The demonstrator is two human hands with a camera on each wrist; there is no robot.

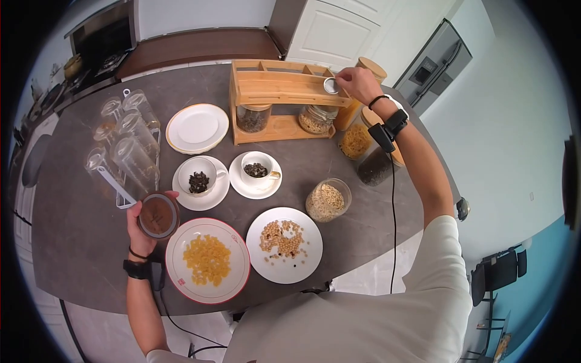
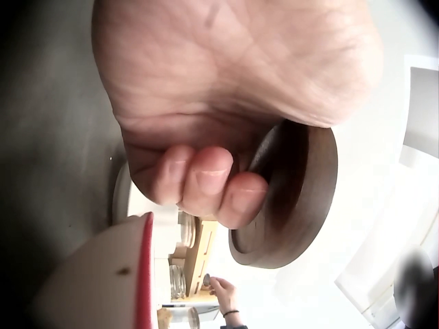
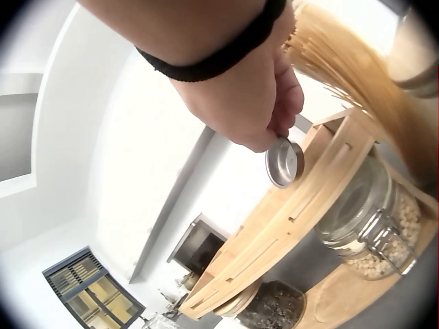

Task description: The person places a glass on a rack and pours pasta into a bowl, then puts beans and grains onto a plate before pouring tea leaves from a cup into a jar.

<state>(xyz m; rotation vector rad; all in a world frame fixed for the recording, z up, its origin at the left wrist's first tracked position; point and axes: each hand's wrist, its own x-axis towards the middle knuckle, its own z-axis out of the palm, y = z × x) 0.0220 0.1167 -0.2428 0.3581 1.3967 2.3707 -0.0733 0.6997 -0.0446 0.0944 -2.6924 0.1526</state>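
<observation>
The right hand pinches a small round metal cup over the right end of the wooden rack's upper shelf. In the right wrist view the metal cup hangs tilted from the fingertips, near the shelf edge. The left hand grips a round brown lid-like piece with a grey rim, left of the red-rimmed plate. In the left wrist view three curled fingertips of the left hand show beside the brown piece.
Two cups with dark contents stand on saucers. A plate of round beans, a jar of oats and a stack of plates are near. Glasses in a rack stand left; pasta jars stand right.
</observation>
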